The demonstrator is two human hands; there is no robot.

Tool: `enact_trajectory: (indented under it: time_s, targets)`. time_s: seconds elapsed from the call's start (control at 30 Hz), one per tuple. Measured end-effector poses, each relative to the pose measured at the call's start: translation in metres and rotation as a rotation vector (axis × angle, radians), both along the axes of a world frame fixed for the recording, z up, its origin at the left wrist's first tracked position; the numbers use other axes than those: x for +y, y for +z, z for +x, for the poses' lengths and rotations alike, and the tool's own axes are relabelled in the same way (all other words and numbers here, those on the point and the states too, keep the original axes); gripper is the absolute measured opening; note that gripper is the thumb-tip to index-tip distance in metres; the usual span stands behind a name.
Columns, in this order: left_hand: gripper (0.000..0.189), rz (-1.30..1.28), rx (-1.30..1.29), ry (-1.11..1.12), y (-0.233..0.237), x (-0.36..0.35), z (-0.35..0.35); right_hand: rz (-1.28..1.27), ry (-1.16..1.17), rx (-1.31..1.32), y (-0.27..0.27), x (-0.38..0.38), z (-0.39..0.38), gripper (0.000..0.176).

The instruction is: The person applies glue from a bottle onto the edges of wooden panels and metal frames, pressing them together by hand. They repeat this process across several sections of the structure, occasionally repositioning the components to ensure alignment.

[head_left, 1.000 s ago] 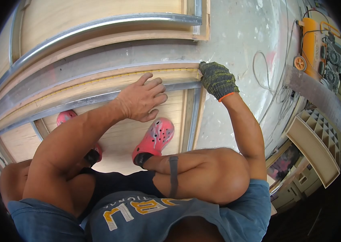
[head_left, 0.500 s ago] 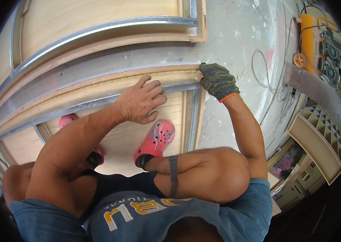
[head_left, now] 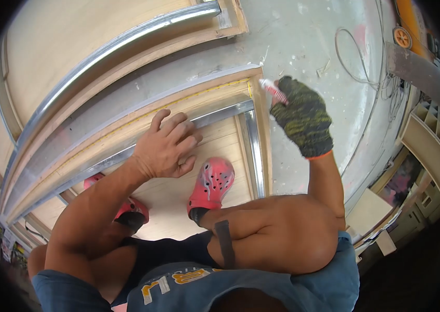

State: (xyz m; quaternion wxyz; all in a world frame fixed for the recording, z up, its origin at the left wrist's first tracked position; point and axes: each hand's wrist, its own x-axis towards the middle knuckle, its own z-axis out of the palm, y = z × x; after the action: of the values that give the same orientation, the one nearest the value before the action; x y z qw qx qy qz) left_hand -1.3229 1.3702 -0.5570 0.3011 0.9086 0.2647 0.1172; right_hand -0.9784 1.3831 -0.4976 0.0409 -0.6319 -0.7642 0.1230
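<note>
My gloved right hand is closed around a small white and red tube, whose tip is at the corner of the wooden frame. A yellow bead line runs along the frame's wooden edge and turns at that corner. My bare left hand hovers or rests near the metal channel, fingers apart and slightly curled, with nothing in it. Whether it touches the channel cannot be told.
Another wooden frame with a metal channel lies beyond. My pink clogs stand on the near panel. At the right are a coiled hose, an orange machine and a compartmented wooden box.
My right hand has moved off the frame's end and turned, showing the tube. My left hand has shifted a little left and down. The view has turned somewhat.
</note>
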Motion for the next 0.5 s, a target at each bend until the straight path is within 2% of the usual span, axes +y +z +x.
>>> enact_trajectory:
  time_s: [0.07, 0.2, 0.27, 0.5]
  targets:
    - [0.050, 0.003, 0.020, -0.001, 0.001, 0.000, 0.002, -0.183, -0.139, 0.009, 0.005, -0.003, -0.018, 0.033]
    - [0.051, 0.008, 0.039, 0.002, -0.002, 0.000, 0.002, -0.158, -0.163, -0.003, -0.014, -0.012, -0.028, 0.027]
    - [0.052, 0.014, 0.043, 0.006, -0.002, 0.000, 0.002, -0.191, -0.209, 0.092, -0.016, -0.014, -0.034, 0.023]
    - [0.051, 0.025, 0.062, 0.001, -0.003, 0.001, 0.002, -0.159, -0.210, 0.131, -0.033, -0.010, -0.038, 0.021]
